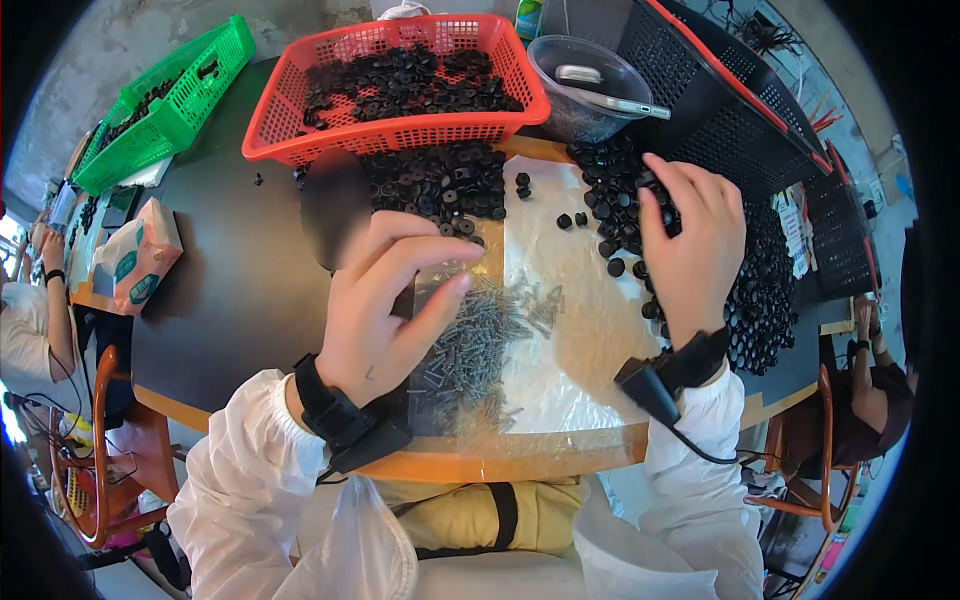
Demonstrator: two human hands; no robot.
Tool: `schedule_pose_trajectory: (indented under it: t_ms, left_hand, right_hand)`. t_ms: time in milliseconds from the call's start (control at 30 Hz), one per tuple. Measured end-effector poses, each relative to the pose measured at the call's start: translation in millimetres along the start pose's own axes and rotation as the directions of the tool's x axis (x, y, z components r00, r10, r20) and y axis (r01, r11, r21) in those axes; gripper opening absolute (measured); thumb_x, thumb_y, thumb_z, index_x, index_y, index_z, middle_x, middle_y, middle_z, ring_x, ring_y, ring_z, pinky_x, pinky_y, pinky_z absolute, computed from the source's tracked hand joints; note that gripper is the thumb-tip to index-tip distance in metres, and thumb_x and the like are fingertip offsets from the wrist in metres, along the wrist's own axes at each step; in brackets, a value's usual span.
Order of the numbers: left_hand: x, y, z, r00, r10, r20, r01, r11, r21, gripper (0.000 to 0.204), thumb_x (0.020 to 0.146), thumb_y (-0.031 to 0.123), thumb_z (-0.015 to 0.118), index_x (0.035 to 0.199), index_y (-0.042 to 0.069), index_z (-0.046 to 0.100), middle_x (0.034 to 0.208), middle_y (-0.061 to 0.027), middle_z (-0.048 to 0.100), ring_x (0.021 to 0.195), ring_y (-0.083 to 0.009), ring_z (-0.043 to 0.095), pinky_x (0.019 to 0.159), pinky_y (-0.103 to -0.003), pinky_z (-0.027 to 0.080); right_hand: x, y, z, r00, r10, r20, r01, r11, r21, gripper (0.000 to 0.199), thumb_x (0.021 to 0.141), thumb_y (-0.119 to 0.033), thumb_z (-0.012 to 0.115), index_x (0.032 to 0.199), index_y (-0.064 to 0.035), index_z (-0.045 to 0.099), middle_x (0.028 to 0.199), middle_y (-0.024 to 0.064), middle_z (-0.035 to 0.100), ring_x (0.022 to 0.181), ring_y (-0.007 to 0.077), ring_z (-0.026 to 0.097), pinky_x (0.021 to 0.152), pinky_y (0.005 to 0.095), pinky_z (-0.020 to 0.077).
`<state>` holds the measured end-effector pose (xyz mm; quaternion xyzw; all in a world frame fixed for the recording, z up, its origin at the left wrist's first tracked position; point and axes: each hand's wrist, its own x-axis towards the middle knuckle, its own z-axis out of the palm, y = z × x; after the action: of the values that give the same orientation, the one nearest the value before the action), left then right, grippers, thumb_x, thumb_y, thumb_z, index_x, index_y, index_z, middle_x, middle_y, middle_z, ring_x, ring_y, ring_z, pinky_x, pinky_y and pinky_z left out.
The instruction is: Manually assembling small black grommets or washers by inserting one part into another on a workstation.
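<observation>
My left hand (395,295) hovers at the near edge of a pile of flat black washers (425,185), with thumb and forefinger apart and nothing visible between them. Below its fingertips lies a heap of small silver screws (470,340), spread over the left part of a clear plastic sheet (590,370). My right hand (700,235) reaches over a large pile of round black knobs (755,300). Its thumb and forefinger are spread, and dark knobs show in the gap. Some loose knobs (572,220) sit on the sheet between the two hands.
A red basket (400,130) of black parts stands at the back, beside a clear tub (590,115) with a phone (625,103) across it. Black crates (720,90) line the right side. Far left are a green basket (190,115) and a tissue pack (145,255). People sit at both sides.
</observation>
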<state>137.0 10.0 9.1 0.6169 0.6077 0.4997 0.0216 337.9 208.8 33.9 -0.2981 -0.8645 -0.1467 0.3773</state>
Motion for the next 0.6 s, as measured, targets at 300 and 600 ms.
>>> schedule_pose_trajectory:
  t_ms: [300,600]
  left_hand:
    - [10,-22,-9,0.979,0.124,0.162,-0.18,0.899,0.398,0.018,0.075,0.006,0.074,0.092,0.013,0.074,0.088,-0.0018,0.06,0.086,-0.0241,0.057,0.075,-0.035,0.049]
    - [7,-27,-10,0.963,0.044,0.267,-0.146,0.916,0.373,0.014,0.076,0.016,0.075,0.09,0.014,0.076,0.088,0.0015,0.061,0.087,-0.0227,0.056,0.077,-0.035,0.049]
  right_hand:
    - [-12,-9,22,0.964,-0.141,0.225,0.085,0.967,0.241,0.024,0.075,-0.01,0.075,0.099,-0.0104,0.074,0.096,0.0035,0.064,0.097,0.0265,0.056,0.091,0.0392,0.044]
    - [-12,-17,20,0.962,-0.156,0.225,0.118,0.978,0.172,0.017,0.072,-0.012,0.076,0.089,-0.0101,0.072,0.085,0.0025,0.068,0.089,0.0246,0.058,0.086,0.0366,0.0451]
